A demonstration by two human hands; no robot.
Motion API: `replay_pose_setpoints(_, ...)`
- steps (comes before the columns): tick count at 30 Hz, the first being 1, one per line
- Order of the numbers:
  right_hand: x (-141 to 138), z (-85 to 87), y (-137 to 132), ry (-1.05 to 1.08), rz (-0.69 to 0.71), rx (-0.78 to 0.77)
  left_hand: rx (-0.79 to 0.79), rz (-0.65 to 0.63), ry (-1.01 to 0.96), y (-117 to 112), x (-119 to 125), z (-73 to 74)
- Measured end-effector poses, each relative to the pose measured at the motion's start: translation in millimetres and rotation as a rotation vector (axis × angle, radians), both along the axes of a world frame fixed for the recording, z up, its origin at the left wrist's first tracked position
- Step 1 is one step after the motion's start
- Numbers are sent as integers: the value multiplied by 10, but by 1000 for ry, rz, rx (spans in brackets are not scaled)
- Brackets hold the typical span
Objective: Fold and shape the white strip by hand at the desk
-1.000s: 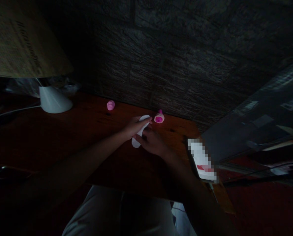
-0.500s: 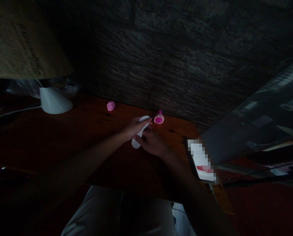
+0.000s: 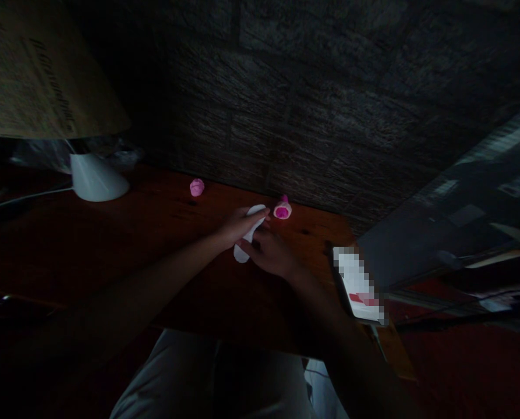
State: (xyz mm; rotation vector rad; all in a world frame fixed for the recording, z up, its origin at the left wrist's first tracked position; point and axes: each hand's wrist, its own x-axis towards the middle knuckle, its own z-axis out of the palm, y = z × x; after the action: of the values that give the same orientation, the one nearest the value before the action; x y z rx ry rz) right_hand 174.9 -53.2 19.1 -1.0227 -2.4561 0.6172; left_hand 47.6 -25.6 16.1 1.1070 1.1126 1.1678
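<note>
A long, flattened white piece [image 3: 242,254], which looks like modelling clay, is held slantwise over the wooden table by both hands. My left hand [image 3: 237,226] is closed on its upper part, with the thumb lying along the top. Lower down, my right hand [image 3: 272,251] grips the same piece, its thumb across it and its fingers curled. Part of the white clay is hidden under the hands. Just beyond my fingertips lies a pale pink lump with a bright magenta centre [image 3: 282,208]. A smaller pink lump [image 3: 197,187] rests farther left, near the wall.
On the left stands a lamp with a white cone base [image 3: 97,179] and a large printed shade [image 3: 41,75]. A lit phone or tablet [image 3: 358,285] with a cable lies at the right of the table [image 3: 155,203]. A dark brick wall [image 3: 260,116] borders the back.
</note>
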Motion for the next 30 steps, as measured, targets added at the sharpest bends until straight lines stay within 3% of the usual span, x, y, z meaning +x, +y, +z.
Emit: replay_pose_setpoints(30, -4, -1, -6, -1, -8, -6, 31, -26, 52, 28, -19, -44)
